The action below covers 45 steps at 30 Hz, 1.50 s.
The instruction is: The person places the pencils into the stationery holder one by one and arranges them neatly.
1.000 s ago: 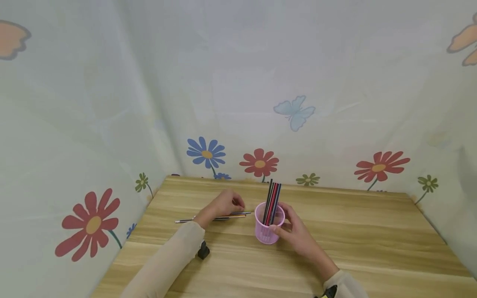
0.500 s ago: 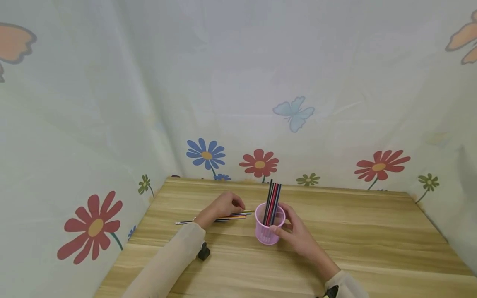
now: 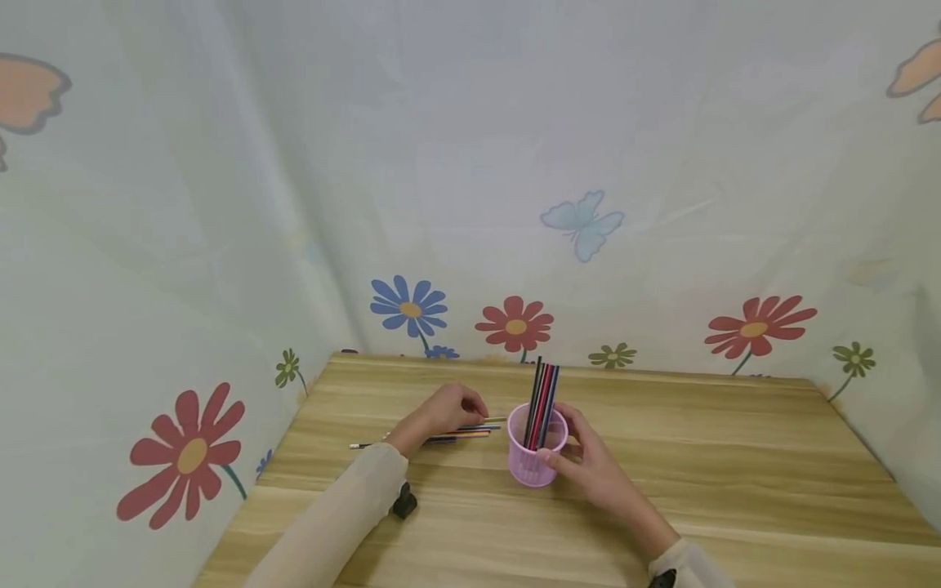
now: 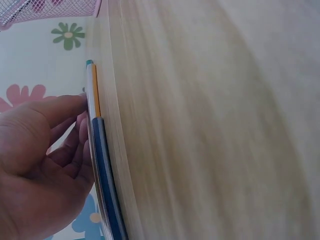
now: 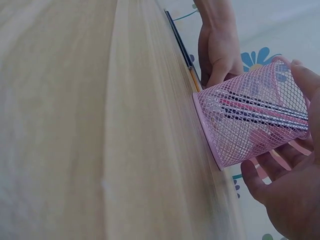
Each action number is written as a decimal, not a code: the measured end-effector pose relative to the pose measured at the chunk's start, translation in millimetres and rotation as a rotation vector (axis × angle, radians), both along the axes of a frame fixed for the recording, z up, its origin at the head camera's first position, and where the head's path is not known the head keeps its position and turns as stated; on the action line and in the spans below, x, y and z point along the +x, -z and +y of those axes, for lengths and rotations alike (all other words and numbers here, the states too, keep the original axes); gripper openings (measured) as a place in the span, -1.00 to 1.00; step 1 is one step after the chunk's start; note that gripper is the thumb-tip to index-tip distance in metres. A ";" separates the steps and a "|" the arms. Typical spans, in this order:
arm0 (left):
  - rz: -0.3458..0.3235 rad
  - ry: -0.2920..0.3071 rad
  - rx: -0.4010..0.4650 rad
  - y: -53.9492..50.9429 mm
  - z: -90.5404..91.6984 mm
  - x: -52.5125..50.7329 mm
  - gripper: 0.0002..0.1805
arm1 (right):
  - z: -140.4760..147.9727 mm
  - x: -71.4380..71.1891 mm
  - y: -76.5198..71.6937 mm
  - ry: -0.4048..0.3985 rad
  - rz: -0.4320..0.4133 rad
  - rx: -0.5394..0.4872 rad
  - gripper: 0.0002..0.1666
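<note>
In the head view, the left hand (image 3: 446, 409) is at the back of several pencils (image 3: 470, 434) lying on the table, its thumb and fingertips pinching a yellowish pencil (image 3: 496, 419). The left wrist view shows the left hand (image 4: 47, 145) beside the pencils (image 4: 104, 165), which partly hide its fingertips. The right hand (image 3: 599, 469) grips the pink mesh cup (image 3: 531, 471) from its right side, thumb near the rim. Several dark pencils and a red one (image 3: 542, 400) lean upright inside. In the right wrist view, the cup (image 5: 250, 110) stands on the table between both hands.
The wood-grain table (image 3: 662, 441) reaches back to a pale curtain (image 3: 470, 163) printed with flowers and butterflies. A pencil with a white end (image 3: 356, 446) sticks out left of the left wrist. Small black devices are at both wrists.
The yellowish pencil at the left fingertips, not seen a second ago, now shows between that hand and the cup. The right hand and cup hold their place.
</note>
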<state>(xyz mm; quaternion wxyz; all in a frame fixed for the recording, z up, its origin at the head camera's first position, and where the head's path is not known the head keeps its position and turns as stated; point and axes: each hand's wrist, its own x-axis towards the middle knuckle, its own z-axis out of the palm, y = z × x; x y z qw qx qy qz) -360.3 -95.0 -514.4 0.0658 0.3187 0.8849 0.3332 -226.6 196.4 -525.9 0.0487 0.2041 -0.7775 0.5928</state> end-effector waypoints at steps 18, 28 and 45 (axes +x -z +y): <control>-0.069 -0.007 -0.004 4.5 3.7 -7.3 -0.96 | 4.2 1.5 1.0 0.003 0.004 0.027 -0.09; -0.082 -0.015 0.004 6.2 0.8 -7.8 -0.95 | 1.6 1.2 0.8 0.003 -0.007 0.010 -0.08; -0.108 -0.026 -0.010 0.6 1.4 -7.3 -0.96 | 0.9 1.9 -1.2 0.004 0.047 0.020 -0.12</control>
